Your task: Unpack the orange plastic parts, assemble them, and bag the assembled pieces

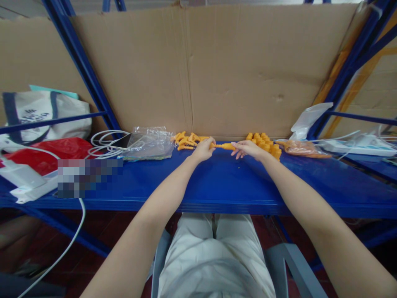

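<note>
Between my two hands, above the blue table, a thin yellow-orange plastic rod with ridges [223,146] lies crosswise. My left hand [204,150] is closed around its left end. At the other end, my right hand [248,149] pinches the rod between thumb and forefinger, the remaining fingers loosely spread. Left of my left hand lies a pile of yellow-orange branched plastic pieces [187,140]. Just behind my right hand stand several yellow-orange knobbed pieces [266,143] in a tight group, partly covered by the hand.
A blue metal table [217,182] backs onto a cardboard panel [235,70]. Clear plastic bags [150,142], coiled white cable [104,142], a power strip [40,184] and a red bag [56,153] lie left. On the right are an orange packet [305,149] and another power strip [356,147].
</note>
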{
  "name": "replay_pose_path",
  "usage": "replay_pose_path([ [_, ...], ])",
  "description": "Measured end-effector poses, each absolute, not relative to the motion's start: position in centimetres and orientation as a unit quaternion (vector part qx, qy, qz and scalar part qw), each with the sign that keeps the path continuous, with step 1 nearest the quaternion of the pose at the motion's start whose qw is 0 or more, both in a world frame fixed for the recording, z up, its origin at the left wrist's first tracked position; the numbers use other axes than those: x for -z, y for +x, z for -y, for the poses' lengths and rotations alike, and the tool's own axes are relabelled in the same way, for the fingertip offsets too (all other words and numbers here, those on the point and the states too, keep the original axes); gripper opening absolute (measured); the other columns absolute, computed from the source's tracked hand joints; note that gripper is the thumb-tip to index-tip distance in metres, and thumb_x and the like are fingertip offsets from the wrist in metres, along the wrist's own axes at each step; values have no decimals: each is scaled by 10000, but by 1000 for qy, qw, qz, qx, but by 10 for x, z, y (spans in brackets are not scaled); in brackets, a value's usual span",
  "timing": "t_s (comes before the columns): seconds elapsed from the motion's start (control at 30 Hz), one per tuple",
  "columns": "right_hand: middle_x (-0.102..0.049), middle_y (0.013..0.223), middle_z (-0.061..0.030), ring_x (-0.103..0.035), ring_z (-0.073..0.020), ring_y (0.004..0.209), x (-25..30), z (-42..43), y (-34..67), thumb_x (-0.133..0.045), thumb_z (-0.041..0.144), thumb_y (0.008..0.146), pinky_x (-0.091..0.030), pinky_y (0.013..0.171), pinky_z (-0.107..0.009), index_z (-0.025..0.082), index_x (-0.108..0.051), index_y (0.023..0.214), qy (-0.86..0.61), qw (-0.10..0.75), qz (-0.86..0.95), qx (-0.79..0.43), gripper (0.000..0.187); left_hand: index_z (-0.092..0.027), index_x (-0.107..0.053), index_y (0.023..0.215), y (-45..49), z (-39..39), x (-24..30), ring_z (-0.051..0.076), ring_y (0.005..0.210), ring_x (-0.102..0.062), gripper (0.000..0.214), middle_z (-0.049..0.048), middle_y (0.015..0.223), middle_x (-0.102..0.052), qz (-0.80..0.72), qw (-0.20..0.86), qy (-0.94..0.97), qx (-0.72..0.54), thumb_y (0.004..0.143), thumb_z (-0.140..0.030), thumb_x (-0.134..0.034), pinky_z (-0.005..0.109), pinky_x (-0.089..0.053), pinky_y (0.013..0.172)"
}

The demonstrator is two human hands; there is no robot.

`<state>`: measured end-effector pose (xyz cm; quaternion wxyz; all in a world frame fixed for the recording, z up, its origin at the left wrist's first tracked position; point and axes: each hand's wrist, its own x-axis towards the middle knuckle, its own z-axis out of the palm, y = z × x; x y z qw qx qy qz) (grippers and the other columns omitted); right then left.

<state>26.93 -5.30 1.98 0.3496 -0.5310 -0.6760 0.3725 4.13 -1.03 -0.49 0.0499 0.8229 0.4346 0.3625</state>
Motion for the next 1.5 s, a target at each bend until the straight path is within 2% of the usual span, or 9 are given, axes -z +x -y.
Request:
replay_pose_path([
  [0.13,-775,859,-120,-675,-144,607,-19,51,269,-646,559,930,-506,536,-232,169,-688,851,-527,352,677,-374,400,-183,-632,969,40,11,5,230,1045,-661,180,74,1036,-718,-436,41,828,-350,823,-79,-635,388,-506,991],
  [0.27,-775,841,-120,-646,-112,595,-22,53,269,-595,483,984,-473,521,-194,131,-684,898,-530,353,686,-352,373,-195,-635,1128,39,11,7,234,1129,-659,304,79,1152,-720,-443,28,831,-335,841,-94,-633,398,-509,1028],
  [0.43,-767,853,-124,-598,-84,526,-28,58,269,-579,380,1010,-417,517,-197,101,-672,906,-569,365,663,-321,311,-226,-511,1411,37,10,9,237,1238,-627,577,95,1314,-676,-454,34,829,-326,858,-106,-621,410,-491,1088],
  [0.53,-765,881,-134,-585,-85,497,-28,55,270,-554,361,1019,-393,497,-206,95,-678,948,-589,387,649,-288,301,-223,-437,1497,37,13,7,241,1244,-631,636,122,1365,-646,-475,35,823,-310,886,-120,-582,410,-503,1082],
  [0.7,-758,951,-141,-647,-140,562,-23,44,276,-588,414,985,-475,578,-256,101,-667,1070,-646,396,636,-143,333,-172,-512,1445,34,20,-1,289,1383,-520,537,159,1455,-583,-565,-21,785,-253,910,-156,-543,447,-433,1160],
  [0.8,-753,1045,-159,-727,-249,855,-21,44,276,-589,457,968,-526,755,-330,127,-661,1146,-682,353,640,-1,382,-168,-532,1425,31,23,-3,337,1415,-477,521,175,1487,-551,-637,-28,745,-197,905,-191,-539,528,-435,1141],
  [0.9,-734,1153,-184,-686,-326,1093,-24,52,272,-554,457,982,-510,871,-388,147,-643,1216,-710,289,636,86,398,-168,-528,1437,29,25,-3,353,1445,-437,538,176,1523,-516,-666,-14,731,-149,901,-220,-534,571,-394,1162],
  [1.13,-715,1169,-221,-675,-335,1105,-24,63,258,-480,408,1025,-497,869,-381,116,-566,1307,-718,159,662,145,415,-192,-532,1456,31,26,-2,342,1505,-347,522,151,1602,-430,-671,-4,733,-112,939,-255,-493,613,-294,1214],
  [1.5,-677,1255,-255,-662,-345,1176,-18,58,254,-525,346,1006,-509,926,-391,71,-562,1310,-718,117,671,143,412,-239,-618,1388,30,24,-4,342,1447,-438,496,125,1509,-554,-649,-19,751,-120,907,-194,-506,663,-307,1186],
])
